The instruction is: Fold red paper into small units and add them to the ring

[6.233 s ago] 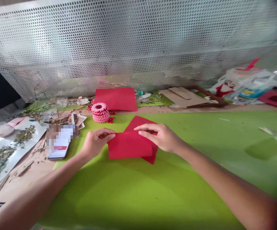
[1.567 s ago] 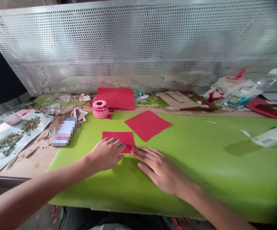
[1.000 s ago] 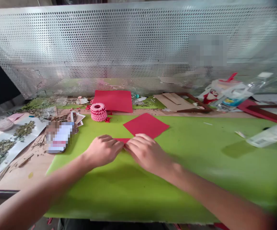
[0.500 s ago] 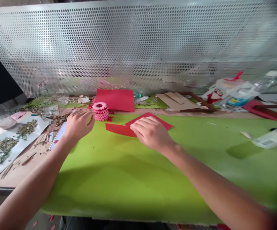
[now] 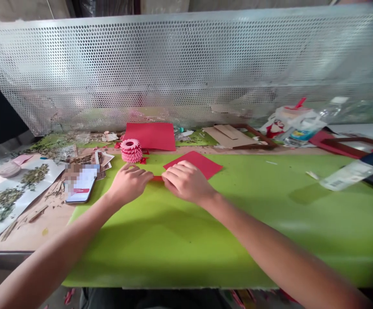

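A narrow red paper strip [image 5: 157,178] is stretched between my two hands, above the green table cover [image 5: 180,240]. My left hand [image 5: 131,182] is closed on its left end, and my right hand [image 5: 186,180] pinches the right end; the fingers hide both ends. Just behind my right hand lies a red paper square [image 5: 202,163]. Beyond my left hand stands a pink and white ring-shaped paper piece [image 5: 131,151], with small red bits at its base. Farther back rests a larger red sheet [image 5: 151,135].
A phone [image 5: 82,184] lies left of my left hand, near dried plant bits on white paper [image 5: 28,201]. Cardboard pieces [image 5: 228,136] and a plastic bag [image 5: 289,124] are at the back right. A clear bottle [image 5: 344,178] lies at the right. Perforated metal [image 5: 173,56] rises behind.
My left hand has moved right and down, from empty beside the ring-shaped piece to the strip's left end. The strip now shows as a thin band between my hands. The view has shifted slightly.
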A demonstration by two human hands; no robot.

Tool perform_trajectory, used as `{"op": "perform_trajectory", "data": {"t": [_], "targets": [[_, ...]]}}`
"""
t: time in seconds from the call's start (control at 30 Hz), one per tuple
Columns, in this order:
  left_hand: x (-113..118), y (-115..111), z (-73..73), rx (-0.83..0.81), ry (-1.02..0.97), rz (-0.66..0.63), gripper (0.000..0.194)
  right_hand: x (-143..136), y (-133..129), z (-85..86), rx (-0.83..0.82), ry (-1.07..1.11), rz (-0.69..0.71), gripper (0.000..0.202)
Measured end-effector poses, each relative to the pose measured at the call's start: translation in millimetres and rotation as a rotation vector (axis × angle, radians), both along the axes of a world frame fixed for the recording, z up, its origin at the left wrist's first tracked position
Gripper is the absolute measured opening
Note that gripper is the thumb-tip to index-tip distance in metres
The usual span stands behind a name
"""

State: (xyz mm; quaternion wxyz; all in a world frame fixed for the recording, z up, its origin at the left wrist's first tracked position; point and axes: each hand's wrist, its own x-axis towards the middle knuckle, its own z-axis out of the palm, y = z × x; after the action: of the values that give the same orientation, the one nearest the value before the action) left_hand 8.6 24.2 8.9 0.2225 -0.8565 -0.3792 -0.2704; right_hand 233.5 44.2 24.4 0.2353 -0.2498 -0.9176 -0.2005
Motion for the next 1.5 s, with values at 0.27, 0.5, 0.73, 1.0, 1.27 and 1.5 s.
{"op": "perform_trajectory", "data": {"t": [0.27,0.5,0.73,1.0,1.27,1.5], "targets": [[-31.5,10.6,4.3,-0.108,-0.182,0.085,0.028,33.6,27.0,3.3,-0.242,0.154,-0.114,0.024],[-23.5,6.5,6.5,-0.265,-0.393,-0.004,0.028,10.3,8.8,-11.3,-0.841,0.335,0.019,0.040],[-14.4,-7.8,7.2,-0.091,-0.182,-0.066,0.069,6.6,11.5,-17.2,-1.086,0.770,-0.067,0.050],[-14.2,-6.2,3.3,-0.061,-0.254,-0.020,0.061,6.0,1.4,-10.7,-1.330,0.774,0.069,0.044],[-33.6,12.4,5.8,-0.248,-0.758,-0.167,0.046,-0.4,-14.5,-6.0,-1.374,0.609,0.293,0.051],[-25.8,14.8,-7.3,-0.691,-0.979,-0.195,0.034,11.3,-3.6,-23.1,-1.163,0.351,0.154,0.060]]}}
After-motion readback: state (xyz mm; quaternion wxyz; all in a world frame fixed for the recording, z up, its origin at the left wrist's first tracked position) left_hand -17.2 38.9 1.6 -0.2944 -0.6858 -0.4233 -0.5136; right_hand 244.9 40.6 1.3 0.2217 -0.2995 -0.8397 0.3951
